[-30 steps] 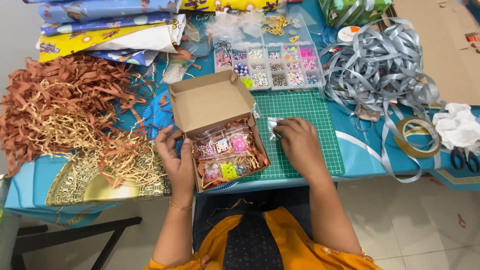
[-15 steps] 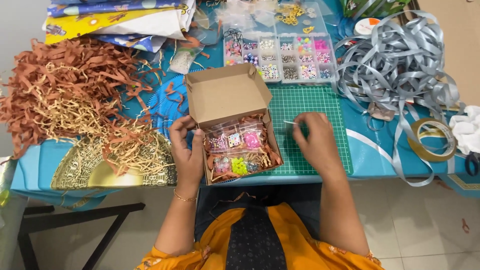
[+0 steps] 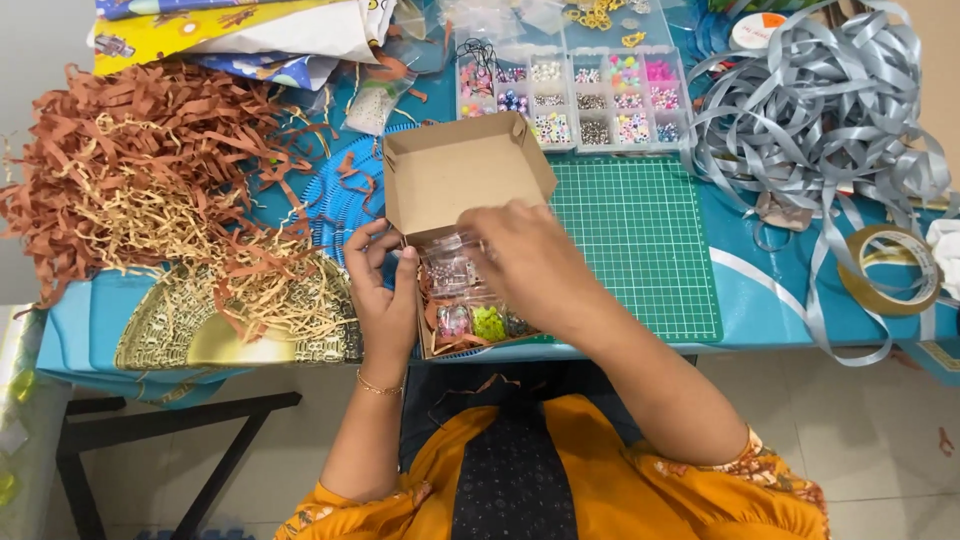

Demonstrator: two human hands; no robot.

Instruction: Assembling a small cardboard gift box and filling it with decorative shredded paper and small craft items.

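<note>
A small brown cardboard box with its lid flipped back sits at the table's front edge, filled with clear packets of coloured beads. My left hand rests on the box's left side, fingers curled at its rim. My right hand reaches over the box from the right, fingers down on a clear packet inside. Whether the fingers grip the packet is hidden by the hand.
A green cutting mat lies to the right of the box. Behind stand a clear bead organiser, a heap of grey ribbon and a tape roll. Brown and tan paper shreds and a gold tray fill the left.
My right hand has moved left from the cutting mat to over the open box and onto the packets. My left hand stays at the box's left side.
</note>
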